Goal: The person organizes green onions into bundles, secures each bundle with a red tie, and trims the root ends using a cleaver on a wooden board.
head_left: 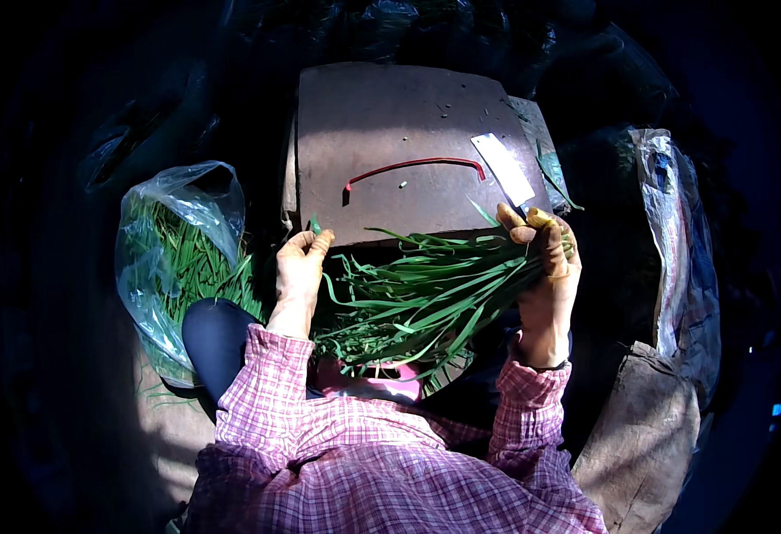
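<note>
My right hand (pixel 550 258) is wrapped round the stem end of a bunch of long flat green leaves that look like garlic chives (pixel 444 280). The leaves fan out leftward over my lap, in front of the near edge of a brown board (pixel 390 107). To the left, my left hand (pixel 301 262) is closed in a pinch, apart from the bunch, with a small piece of green leaf (pixel 315 224) showing at its fingertips. Tan coverings sit on several fingertips. A cleaver (pixel 504 169) lies on the board just beyond my right hand, its handle partly hidden.
A thin red curved strip (pixel 417 164) and small scraps lie on the board. At my left stands a clear plastic bag (pixel 217 191) full of similar green leaves. A brown sack (pixel 639 436) and a pale woven sack (pixel 662 231) are on the right. Dark surroundings hide much.
</note>
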`<state>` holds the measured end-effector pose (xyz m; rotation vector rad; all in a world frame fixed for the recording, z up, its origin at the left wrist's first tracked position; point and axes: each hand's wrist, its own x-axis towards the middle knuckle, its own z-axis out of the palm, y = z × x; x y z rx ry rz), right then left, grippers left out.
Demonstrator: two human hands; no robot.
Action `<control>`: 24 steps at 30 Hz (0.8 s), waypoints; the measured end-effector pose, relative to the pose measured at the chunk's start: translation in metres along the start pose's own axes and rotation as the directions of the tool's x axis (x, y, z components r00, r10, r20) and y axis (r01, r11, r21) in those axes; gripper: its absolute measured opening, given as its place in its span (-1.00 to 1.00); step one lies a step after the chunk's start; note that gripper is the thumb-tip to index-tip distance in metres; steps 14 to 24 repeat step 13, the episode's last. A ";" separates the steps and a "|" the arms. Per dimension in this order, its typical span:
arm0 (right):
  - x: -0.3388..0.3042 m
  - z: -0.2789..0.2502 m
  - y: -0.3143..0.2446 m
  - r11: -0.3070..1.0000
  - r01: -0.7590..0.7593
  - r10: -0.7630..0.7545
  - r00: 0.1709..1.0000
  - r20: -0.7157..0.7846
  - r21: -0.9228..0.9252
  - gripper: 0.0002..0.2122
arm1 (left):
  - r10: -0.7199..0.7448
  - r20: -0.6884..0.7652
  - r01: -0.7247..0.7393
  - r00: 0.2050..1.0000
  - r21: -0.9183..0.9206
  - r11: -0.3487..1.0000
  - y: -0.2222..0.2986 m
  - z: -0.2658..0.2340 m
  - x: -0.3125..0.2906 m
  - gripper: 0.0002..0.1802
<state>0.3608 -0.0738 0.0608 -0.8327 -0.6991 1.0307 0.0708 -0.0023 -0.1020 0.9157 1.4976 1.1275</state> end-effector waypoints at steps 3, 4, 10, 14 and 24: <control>-0.001 0.006 -0.024 0.988 0.076 -0.068 0.996 0.060 -0.137 -0.65 | 0.187 0.107 -0.212 0.976 0.308 0.928 0.009 -0.033 0.001 -0.39; -0.001 0.005 -0.034 0.982 0.188 -0.183 0.973 0.138 -0.023 -0.63 | 0.316 0.124 -0.338 0.940 0.429 0.838 0.028 -0.034 -0.006 -0.29; 0.009 0.048 -0.048 0.975 0.113 -0.041 0.937 0.348 -0.190 -0.64 | 0.463 0.543 -0.534 0.700 -0.031 0.845 0.155 -0.014 -0.034 0.20; 0.015 0.077 -0.045 0.986 -0.031 0.098 0.898 0.428 -0.161 -0.62 | 0.480 0.715 -0.358 0.508 -0.331 0.873 0.187 0.022 -0.038 0.28; 0.015 0.077 -0.045 0.986 -0.031 0.098 0.898 0.428 -0.161 -0.62 | 0.480 0.715 -0.358 0.508 -0.331 0.873 0.187 0.022 -0.038 0.28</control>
